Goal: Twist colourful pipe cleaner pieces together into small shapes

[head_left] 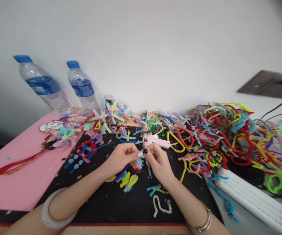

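My left hand [126, 157] and my right hand [157, 160] meet over the black mat [101, 204], fingertips pinched close together. A light blue fuzzy pipe cleaner piece [140, 163] shows under my left fingertips, which appear to grip it. What sits in my right pinch is too small and covered to make out. Just behind my right hand lies a pale pink glue gun [159, 141]. A clear stick [149, 170] rests below the fingers. Yellow and blue pipe cleaner loops [130, 182] lie under my left hand, and short blue pieces [154, 189] lie by my right wrist.
A big tangle of pipe cleaners [239, 137] fills the right, beside a white power strip [253, 199]. Two water bottles [43, 85] stand at the back left. Pink sheets [21, 156] carry a red strap [21, 167]. A cream pipe cleaner [155, 206] lies near the front.
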`<state>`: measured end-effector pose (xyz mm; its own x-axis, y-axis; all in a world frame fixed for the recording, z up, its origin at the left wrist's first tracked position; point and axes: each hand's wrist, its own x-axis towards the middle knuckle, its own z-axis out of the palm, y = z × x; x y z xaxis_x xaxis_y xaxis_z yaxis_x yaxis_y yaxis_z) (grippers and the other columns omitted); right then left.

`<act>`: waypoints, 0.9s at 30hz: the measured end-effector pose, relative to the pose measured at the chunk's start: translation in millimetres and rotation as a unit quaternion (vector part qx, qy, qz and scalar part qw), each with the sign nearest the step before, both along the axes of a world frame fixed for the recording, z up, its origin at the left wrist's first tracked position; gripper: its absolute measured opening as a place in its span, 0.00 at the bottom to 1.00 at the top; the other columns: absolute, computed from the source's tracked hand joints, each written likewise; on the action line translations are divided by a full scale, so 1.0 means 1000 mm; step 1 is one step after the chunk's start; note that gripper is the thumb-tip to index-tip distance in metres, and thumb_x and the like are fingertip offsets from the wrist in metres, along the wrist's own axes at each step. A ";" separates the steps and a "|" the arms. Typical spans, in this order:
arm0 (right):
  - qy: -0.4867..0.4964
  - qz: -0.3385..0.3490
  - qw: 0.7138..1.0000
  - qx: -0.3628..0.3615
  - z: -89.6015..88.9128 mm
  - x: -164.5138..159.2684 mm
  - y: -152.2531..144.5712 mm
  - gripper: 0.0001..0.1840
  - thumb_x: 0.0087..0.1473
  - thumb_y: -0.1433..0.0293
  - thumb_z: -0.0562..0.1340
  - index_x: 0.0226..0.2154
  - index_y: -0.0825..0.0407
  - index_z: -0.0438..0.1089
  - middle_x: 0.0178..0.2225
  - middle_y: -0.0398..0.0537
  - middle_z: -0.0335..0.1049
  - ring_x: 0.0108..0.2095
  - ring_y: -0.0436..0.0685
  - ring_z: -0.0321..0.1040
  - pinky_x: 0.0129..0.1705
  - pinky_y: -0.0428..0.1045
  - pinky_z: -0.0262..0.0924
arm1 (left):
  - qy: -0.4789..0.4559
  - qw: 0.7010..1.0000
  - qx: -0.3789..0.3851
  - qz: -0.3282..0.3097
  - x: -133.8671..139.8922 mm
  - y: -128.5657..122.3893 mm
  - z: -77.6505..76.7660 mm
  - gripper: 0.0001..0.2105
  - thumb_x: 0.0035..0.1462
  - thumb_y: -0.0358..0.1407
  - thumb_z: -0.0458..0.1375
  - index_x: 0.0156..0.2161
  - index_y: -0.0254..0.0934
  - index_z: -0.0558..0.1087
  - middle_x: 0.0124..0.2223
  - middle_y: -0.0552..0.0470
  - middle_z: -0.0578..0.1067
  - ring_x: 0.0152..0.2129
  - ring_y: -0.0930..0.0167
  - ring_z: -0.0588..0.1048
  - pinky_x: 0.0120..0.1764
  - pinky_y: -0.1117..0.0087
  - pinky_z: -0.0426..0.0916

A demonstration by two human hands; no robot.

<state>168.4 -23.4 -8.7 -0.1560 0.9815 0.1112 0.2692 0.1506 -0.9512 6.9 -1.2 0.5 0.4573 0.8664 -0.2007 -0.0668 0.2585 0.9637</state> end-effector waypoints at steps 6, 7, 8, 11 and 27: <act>-0.070 0.054 0.995 0.040 0.006 0.002 0.001 0.13 0.57 0.67 0.51 0.23 0.51 0.55 0.19 0.37 0.53 0.21 0.47 0.49 0.24 0.44 0.46 | -0.025 0.999 -0.027 0.019 -0.002 0.003 -0.001 0.11 0.49 0.40 0.62 0.29 0.32 0.70 0.23 0.51 0.76 0.21 0.71 0.75 0.28 0.71 0.71; -0.072 0.049 0.995 0.048 0.006 0.002 0.001 0.13 0.58 0.68 0.51 0.23 0.51 0.55 0.20 0.37 0.52 0.22 0.47 0.49 0.25 0.44 0.45 | -0.023 0.999 -0.032 0.015 -0.002 0.003 -0.002 0.11 0.49 0.40 0.61 0.30 0.32 0.71 0.24 0.51 0.76 0.23 0.71 0.76 0.29 0.71 0.71; -0.072 0.043 0.995 0.054 0.007 0.003 0.001 0.13 0.58 0.68 0.50 0.22 0.52 0.55 0.20 0.37 0.51 0.22 0.47 0.48 0.25 0.44 0.45 | -0.019 0.999 -0.035 0.010 -0.001 0.003 -0.002 0.11 0.50 0.40 0.61 0.31 0.32 0.72 0.26 0.50 0.76 0.24 0.71 0.76 0.30 0.71 0.71; -0.068 0.030 0.995 0.059 0.008 0.004 0.002 0.13 0.57 0.69 0.50 0.22 0.51 0.55 0.20 0.37 0.50 0.22 0.47 0.47 0.24 0.44 0.44 | -0.006 0.999 -0.035 -0.016 -0.001 0.003 -0.003 0.11 0.51 0.39 0.60 0.33 0.32 0.71 0.27 0.51 0.76 0.25 0.71 0.76 0.30 0.73 0.70; -0.158 -0.004 0.980 0.121 0.003 0.000 0.005 0.11 0.53 0.74 0.51 0.20 0.51 0.54 0.18 0.36 0.48 0.19 0.47 0.47 0.23 0.45 0.42 | 0.086 0.994 0.073 0.005 0.001 0.000 -0.001 0.11 0.55 0.40 0.53 0.27 0.35 0.64 0.19 0.55 0.72 0.17 0.72 0.74 0.24 0.73 0.68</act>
